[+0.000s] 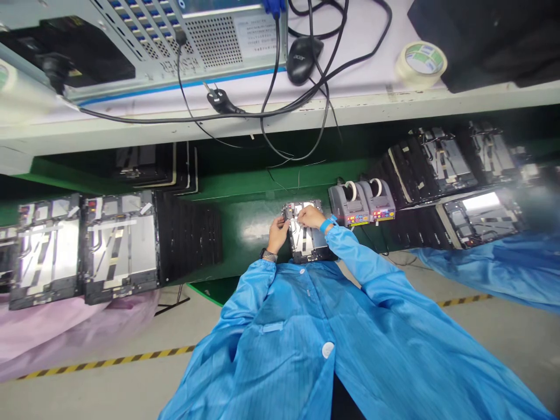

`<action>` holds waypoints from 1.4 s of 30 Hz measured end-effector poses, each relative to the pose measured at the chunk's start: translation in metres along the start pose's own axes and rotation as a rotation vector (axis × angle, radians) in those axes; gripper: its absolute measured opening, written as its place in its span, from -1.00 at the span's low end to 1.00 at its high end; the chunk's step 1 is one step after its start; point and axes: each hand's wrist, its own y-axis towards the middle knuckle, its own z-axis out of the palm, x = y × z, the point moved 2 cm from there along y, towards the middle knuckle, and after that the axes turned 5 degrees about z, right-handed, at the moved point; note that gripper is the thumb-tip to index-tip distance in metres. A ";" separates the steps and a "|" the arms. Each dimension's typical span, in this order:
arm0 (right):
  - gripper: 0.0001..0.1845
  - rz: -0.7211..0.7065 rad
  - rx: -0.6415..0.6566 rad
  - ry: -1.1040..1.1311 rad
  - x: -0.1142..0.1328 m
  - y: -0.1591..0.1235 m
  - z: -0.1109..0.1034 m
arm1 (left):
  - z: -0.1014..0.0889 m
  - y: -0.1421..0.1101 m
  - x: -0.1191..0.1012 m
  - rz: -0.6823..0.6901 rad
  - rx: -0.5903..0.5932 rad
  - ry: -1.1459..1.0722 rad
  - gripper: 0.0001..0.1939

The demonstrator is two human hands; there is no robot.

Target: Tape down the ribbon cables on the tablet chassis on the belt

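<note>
I've got both hands on an opened-up tablet (308, 242) in the middle of the frame, sitting on the green bench (258, 230). My left hand (277, 234) and right hand (311, 217) are up at its top end, fingers (304, 214) curled down onto it, but I can't tell if they're actually pinching anything. Two tape dispensers (361, 204) sit just to the right, with more tablets (120, 248) lined up at left.
</note>
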 end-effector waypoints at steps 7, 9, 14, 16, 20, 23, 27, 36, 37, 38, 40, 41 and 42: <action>-0.94 0.051 -0.038 -0.128 0.008 -0.002 0.001 | -0.001 0.003 -0.019 0.059 -0.014 0.246 -0.66; -0.92 0.066 -0.039 -0.197 0.014 -0.006 0.001 | -0.002 0.002 -0.029 0.072 0.014 0.362 -0.67; -0.85 0.104 -0.080 -0.303 0.027 -0.013 -0.005 | -0.004 0.005 -0.050 0.092 0.050 0.693 -0.66; -0.80 0.117 -0.081 -0.337 0.029 -0.011 -0.007 | 0.000 0.009 -0.056 0.096 0.068 0.821 -0.67; -0.78 0.146 -0.096 -0.387 0.026 -0.004 -0.012 | 0.014 0.012 -0.066 0.068 0.073 1.009 -0.60; -0.83 0.138 -0.094 -0.361 0.022 -0.010 -0.019 | 0.023 0.006 -0.075 0.035 0.048 1.060 -0.54; -0.86 0.145 -0.135 -0.276 0.007 -0.029 -0.026 | 0.018 -0.018 -0.082 0.149 -0.014 0.995 -0.58; -0.85 0.163 -0.283 0.188 -0.041 -0.038 -0.014 | 0.037 -0.091 -0.065 0.792 0.489 1.013 -0.48; -0.85 0.166 -0.297 0.197 -0.042 -0.038 -0.012 | 0.040 -0.090 -0.063 0.790 0.508 1.037 -0.44; -0.86 0.169 -0.313 0.197 -0.041 -0.039 -0.012 | 0.043 -0.089 -0.061 0.778 0.516 1.061 -0.41; -0.88 0.171 -0.349 0.181 -0.038 -0.041 -0.012 | 0.046 -0.084 -0.059 0.748 0.517 1.104 -0.39; -0.89 0.168 -0.367 0.171 -0.036 -0.042 -0.013 | 0.046 -0.082 -0.059 0.737 0.517 1.123 -0.39; -0.90 0.164 -0.382 0.159 -0.034 -0.043 -0.014 | 0.047 -0.081 -0.060 0.728 0.516 1.139 -0.39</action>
